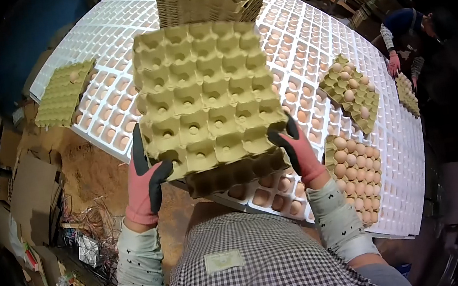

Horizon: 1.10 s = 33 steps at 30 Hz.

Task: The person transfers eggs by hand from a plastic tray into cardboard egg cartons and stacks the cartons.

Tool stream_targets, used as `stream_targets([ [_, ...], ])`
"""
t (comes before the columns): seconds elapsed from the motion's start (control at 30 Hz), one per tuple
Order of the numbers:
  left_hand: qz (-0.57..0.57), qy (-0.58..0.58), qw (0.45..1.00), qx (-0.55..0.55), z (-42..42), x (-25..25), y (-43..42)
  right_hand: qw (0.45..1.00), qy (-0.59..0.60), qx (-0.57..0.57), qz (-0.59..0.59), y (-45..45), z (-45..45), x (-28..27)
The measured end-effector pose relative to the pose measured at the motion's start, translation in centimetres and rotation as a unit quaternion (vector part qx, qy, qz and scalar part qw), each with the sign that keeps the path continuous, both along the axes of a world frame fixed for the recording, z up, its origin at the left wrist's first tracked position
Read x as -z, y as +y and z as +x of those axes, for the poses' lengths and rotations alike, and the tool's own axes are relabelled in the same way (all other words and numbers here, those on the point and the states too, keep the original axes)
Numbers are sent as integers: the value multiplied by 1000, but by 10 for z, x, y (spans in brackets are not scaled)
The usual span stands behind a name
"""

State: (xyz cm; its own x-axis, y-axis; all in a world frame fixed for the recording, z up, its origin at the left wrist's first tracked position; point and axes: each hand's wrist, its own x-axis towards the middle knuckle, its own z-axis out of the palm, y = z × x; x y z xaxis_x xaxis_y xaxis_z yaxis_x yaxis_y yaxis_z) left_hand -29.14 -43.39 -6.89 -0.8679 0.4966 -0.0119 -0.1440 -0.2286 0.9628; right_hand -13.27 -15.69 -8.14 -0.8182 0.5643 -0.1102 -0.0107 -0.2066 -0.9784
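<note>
Both my hands wear pink gloves with dark fingers and hold an empty yellowish egg tray (213, 95) in front of me. My left hand (149, 180) grips its lower left corner, thumb on top. At the lower right corner, my right hand (298, 148) is closed on the same tray; most fingertips are hidden beneath. Under its near edge shows a darker tray edge (236, 175); whether it is held too is unclear. Beneath lie white plastic trays (110, 110) with eggs in their cells.
A tall stack of egg trays (212, 2) stands at the back. On the right are a full egg tray (357, 174) and a partly filled one (350, 91); another tray (63, 93) holds one egg at left. A co-worker (403, 28) leans in at far right.
</note>
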Motion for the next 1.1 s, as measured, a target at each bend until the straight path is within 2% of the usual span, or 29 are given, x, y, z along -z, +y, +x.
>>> stream_targets([
  [0.07,0,-25,1000,7,13,2,-9,999,-7,0,32,7,16,-5],
  [0.13,-66,-97,993,28,27,32,-17,998,-7,4,63,9,32,-7],
  [0.17,-90,-125,987,34,31,55,-17,981,-88,3,174,13,45,5],
  [0.2,-168,-10,985,28,32,97,-12,962,-171,-35,210,27,53,32],
  [0.23,-231,65,971,16,37,117,-10,905,-286,-44,312,29,56,53],
  [0.27,-295,137,946,-1,42,137,-7,962,-182,-38,200,27,58,76],
  [0.3,-346,164,924,-18,46,139,-3,982,-143,-55,109,38,60,99],
  [0.33,-355,189,916,-5,41,134,1,972,-159,-81,153,38,59,87],
  [0.37,-369,207,906,12,42,128,-1,987,-131,-82,37,27,57,58],
  [0.4,-234,69,968,57,43,124,-4,987,-113,-94,58,35,61,69],
  [0.43,-87,-62,988,110,41,117,-6,990,-125,-54,28,38,69,82],
  [0.47,-30,-106,988,113,48,104,-6,993,-83,-56,61,28,73,59],
  [0.5,25,-150,981,120,59,89,-5,998,-57,-29,15,20,83,48],
  [0.57,2,-34,993,115,67,75,-4,998,-44,39,4,9,115,57],
  [0.6,-26,40,990,134,62,45,4,993,14,109,32,2,128,80],
  [0.63,-53,110,981,149,53,23,11,991,43,119,41,8,119,77],
  [0.67,-43,148,972,178,34,26,16,988,72,128,52,16,109,72],
  [0.7,-20,150,970,192,14,12,25,983,105,136,64,26,94,65],
  [0.77,9,256,951,174,-44,-11,46,970,167,152,85,33,64,51],
  [0.8,134,144,962,189,-74,-32,60,963,194,166,90,11,37,13],
  [0.83,247,21,947,203,-102,-58,74,939,288,157,-106,17,1,-35],
  [0.87,238,8,951,199,-129,-89,89,800,505,84,-312,44,-12,4],
  [0.9,232,-10,954,189,-148,-117,107,864,493,76,-59,24,-58,-52],
  [0.93,264,-18,950,166,-161,-131,132,873,442,63,196,2,-122,-126],
  [1.0,313,-28,936,160,-193,-150,188,901,431,-47,9,-11,-203,-150],
  [1.03,333,-37,926,175,-209,-156,211,956,271,105,41,-13,-243,-175],
  [1.07,363,-31,911,195,-228,-163,229,946,278,168,19,-16,-274,-219],
  [1.1,399,-20,892,212,-246,-170,244,926,330,179,-25,1,-301,-236],
])
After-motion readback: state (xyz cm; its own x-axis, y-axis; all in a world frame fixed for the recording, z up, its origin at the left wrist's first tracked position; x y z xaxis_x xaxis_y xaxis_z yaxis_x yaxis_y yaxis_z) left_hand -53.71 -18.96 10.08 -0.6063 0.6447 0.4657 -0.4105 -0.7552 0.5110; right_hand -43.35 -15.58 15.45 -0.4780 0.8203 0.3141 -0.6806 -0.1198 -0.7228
